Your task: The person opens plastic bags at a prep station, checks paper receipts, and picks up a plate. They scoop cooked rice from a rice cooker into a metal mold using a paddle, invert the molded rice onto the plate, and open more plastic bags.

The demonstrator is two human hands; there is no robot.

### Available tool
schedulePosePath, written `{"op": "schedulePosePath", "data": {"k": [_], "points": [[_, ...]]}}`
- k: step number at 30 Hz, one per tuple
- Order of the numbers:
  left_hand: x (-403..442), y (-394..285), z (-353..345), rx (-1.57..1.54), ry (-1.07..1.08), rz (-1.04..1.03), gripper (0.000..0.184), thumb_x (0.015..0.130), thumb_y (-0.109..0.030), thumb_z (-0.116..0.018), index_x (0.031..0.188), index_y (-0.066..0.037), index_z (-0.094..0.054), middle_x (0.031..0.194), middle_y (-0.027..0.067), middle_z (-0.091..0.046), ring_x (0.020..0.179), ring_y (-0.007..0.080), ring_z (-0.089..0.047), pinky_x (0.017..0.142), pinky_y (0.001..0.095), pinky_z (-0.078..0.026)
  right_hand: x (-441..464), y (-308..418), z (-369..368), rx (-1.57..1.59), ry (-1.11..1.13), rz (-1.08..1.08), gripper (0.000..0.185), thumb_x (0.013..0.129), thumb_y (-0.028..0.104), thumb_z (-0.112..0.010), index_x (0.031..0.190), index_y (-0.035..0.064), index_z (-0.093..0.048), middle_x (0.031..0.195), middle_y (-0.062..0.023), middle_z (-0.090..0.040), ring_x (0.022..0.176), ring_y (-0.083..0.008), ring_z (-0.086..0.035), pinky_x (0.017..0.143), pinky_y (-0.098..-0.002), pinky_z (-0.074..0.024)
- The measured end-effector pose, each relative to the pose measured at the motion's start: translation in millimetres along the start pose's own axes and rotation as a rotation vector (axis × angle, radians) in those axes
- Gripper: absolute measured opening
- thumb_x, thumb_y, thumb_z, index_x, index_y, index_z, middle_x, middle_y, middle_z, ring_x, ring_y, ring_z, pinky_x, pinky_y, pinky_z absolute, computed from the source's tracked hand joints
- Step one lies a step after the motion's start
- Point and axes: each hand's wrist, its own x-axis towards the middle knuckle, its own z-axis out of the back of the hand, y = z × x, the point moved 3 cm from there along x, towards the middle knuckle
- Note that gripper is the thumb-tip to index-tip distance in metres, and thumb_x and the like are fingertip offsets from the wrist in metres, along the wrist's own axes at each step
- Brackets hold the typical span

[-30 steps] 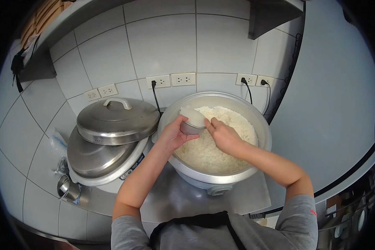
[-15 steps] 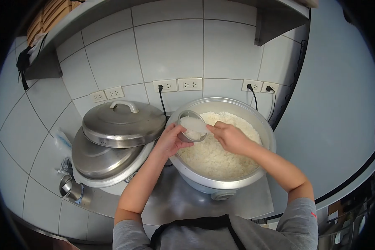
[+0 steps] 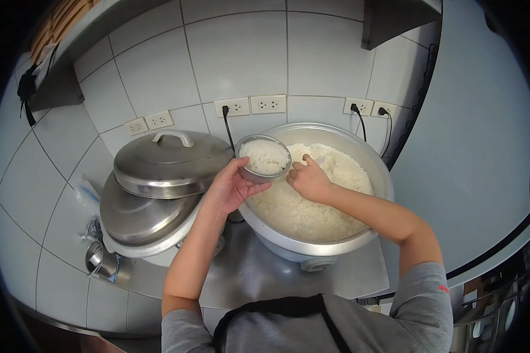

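Observation:
My left hand [image 3: 232,187] holds a small metal bowl [image 3: 254,176] by its side, over the left rim of a large rice cooker [image 3: 384,206]. White rice fills the bowl nearly to its edge. My right hand [image 3: 309,179] is closed round a pale, translucent paddle [image 3: 320,160], of which only a small part shows beyond the fingers. That hand is above the cooked rice [image 3: 300,215] in the cooker, just right of the bowl.
Two metal lids, an upper one [image 3: 171,162] resting on a lower one [image 3: 141,215], cover a second cooker at the left. A metal container [image 3: 100,259] lies near the left wall. Plugged cords [image 3: 227,120] hang from wall outlets. A large pale panel [image 3: 471,147] stands at the right.
The paddle has left the bowl's top, and my right hand has moved away from the bowl, over the rice. The bowl, earlier tilted, now shows its rice level and is slightly higher.

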Motion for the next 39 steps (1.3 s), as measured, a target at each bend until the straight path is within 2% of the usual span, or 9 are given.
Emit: {"op": "schedulePosePath", "data": {"k": [9, 12, 18, 21, 24, 27, 30, 36, 39], "points": [[7, 13, -2, -0.010, 0.030, 0.132, 0.036, 0.083, -0.013, -0.054, 0.113, 0.002, -0.043, 0.111, 0.0176, -0.055, 0.098, 0.0287, -0.059, 0.083, 0.0432, -0.053, -80, 22, 67, 0.242, 0.069, 0.144, 0.006, 0.072, 0.013, -0.058, 0.066, 0.0127, -0.060, 0.066, 0.0022, -0.054, 0.081, -0.0147, -0.051, 0.088, -0.0416, -0.0331], [9, 17, -10, 0.082, 0.028, 0.104, 0.032, 0.081, -0.010, -0.055, 0.111, -0.002, -0.046, 0.104, 0.0127, -0.058, 0.093, 0.0238, -0.061, 0.079, 0.0408, -0.054, -99, 4, 63, 0.526, 0.183, -0.020, 0.015, 0.078, 0.020, -0.060, 0.066, 0.0099, -0.060, 0.065, 0.0024, -0.056, 0.078, -0.0159, -0.053, 0.089, -0.0421, -0.0299], [15, 25, 2, 0.234, -0.053, 0.009, 0.035, 0.081, -0.007, -0.056, 0.113, -0.001, -0.045, 0.108, 0.0138, -0.056, 0.096, 0.0250, -0.060, 0.078, 0.0429, -0.055, -112, -51, 24, 1.275, 0.372, -0.540, 0.017, 0.082, 0.021, -0.060, 0.082, 0.0046, -0.065, 0.068, -0.0085, -0.062, 0.061, -0.0224, -0.056, 0.066, -0.0316, -0.0417], [15, 27, 1, 0.194, -0.102, 0.046, 0.034, 0.080, -0.009, -0.057, 0.111, -0.002, -0.046, 0.104, 0.0112, -0.057, 0.092, 0.0214, -0.061, 0.075, 0.0392, -0.055, -88, -81, 55, 1.123, 0.225, -0.663, 0.015, 0.081, 0.012, -0.058, 0.092, 0.0038, -0.064, 0.066, -0.0128, -0.061, 0.059, -0.0252, -0.054, 0.055, -0.0296, -0.0419], [22, 35, -2, 0.084, -0.145, 0.098, 0.034, 0.081, -0.011, -0.057, 0.112, -0.001, -0.046, 0.103, 0.0121, -0.057, 0.092, 0.0229, -0.061, 0.076, 0.0396, -0.054, -53, -74, 79, 0.911, 0.009, -0.601, 0.026, 0.084, 0.005, -0.053, 0.110, 0.0024, -0.056, 0.074, -0.0074, -0.053, 0.065, -0.0161, -0.054, 0.057, -0.0311, -0.0449], [25, 36, -6, -0.028, -0.143, 0.123, 0.038, 0.081, -0.012, -0.056, 0.115, 0.001, -0.044, 0.112, 0.0165, -0.053, 0.099, 0.0291, -0.058, 0.079, 0.0453, -0.053, -36, -34, 63, 0.434, -0.177, -0.332, 0.045, 0.082, -0.001, -0.051, 0.126, 0.0047, -0.046, 0.086, -0.0127, -0.050, 0.071, -0.0242, -0.055, 0.059, -0.0344, -0.0462], [24, 30, -16, -0.067, -0.160, 0.110, 0.041, 0.082, -0.012, -0.055, 0.118, 0.002, -0.042, 0.119, 0.0187, -0.049, 0.104, 0.0326, -0.055, 0.082, 0.0486, -0.052, -31, -3, 71, 0.516, -0.016, -0.444, 0.054, 0.079, -0.004, -0.043, 0.132, 0.0083, -0.040, 0.102, -0.0156, -0.047, 0.086, -0.0297, -0.056, 0.071, -0.0407, -0.0476], [17, 27, 0, 0.032, -0.023, 0.064, 0.038, 0.081, -0.012, -0.055, 0.115, 0.001, -0.045, 0.110, 0.0153, -0.055, 0.097, 0.0260, -0.060, 0.080, 0.0423, -0.053, -33, -46, 84, 0.962, -0.014, -0.311, 0.050, 0.081, -0.001, -0.051, 0.129, 0.0069, -0.045, 0.083, -0.0147, -0.048, 0.072, -0.0274, -0.052, 0.066, -0.0355, -0.0431], [16, 24, -4, 0.103, 0.019, 0.007, 0.036, 0.081, -0.010, -0.054, 0.114, -0.002, -0.046, 0.108, 0.0135, -0.056, 0.094, 0.0228, -0.061, 0.076, 0.0387, -0.055, -28, -53, 112, 0.843, -0.168, -0.377, 0.048, 0.081, 0.001, -0.053, 0.128, 0.0075, -0.047, 0.079, -0.0147, -0.048, 0.068, -0.0269, -0.050, 0.064, -0.0345, -0.0419]]}}
